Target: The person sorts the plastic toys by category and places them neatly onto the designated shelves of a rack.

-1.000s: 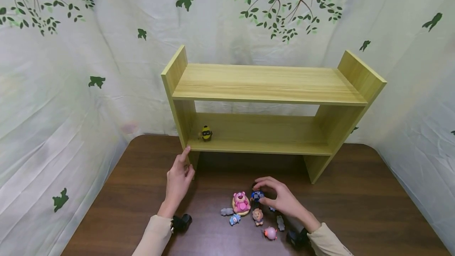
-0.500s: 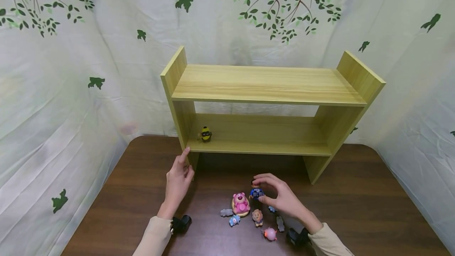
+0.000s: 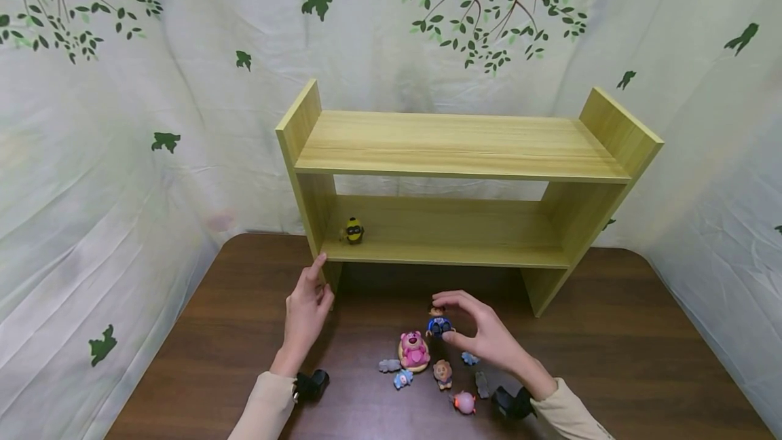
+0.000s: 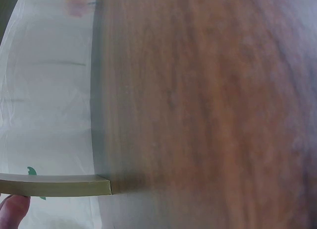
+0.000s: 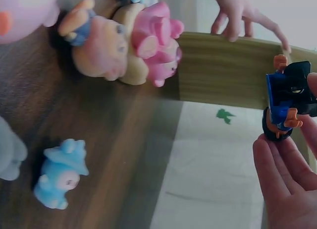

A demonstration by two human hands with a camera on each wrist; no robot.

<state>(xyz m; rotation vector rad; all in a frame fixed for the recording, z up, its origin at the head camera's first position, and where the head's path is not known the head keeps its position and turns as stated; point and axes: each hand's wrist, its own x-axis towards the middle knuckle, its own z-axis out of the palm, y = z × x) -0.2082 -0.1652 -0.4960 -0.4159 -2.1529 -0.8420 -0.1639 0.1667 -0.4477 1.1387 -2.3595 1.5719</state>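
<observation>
My right hand grips a toy figure with dark hair, a blue top and black legs, fingertips at its head and thumb at its legs. In the right wrist view the figure appears sideways, raised off the table. My left hand touches the left side panel of the wooden shelf, its index finger reaching the lower board's front corner. A pink bear figure sits just left of the held figure. Near it lie a tan figure and a pink round toy.
A yellow-and-black toy stands at the left of the shelf's lower board. Small blue toys and grey toys lie around the bear and below my right hand. The brown table meets a leaf-printed curtain behind.
My right hand has lifted the blue-topped figure slightly, up and to the left, uncovering a small blue toy beneath. My left hand has stayed on the shelf.
</observation>
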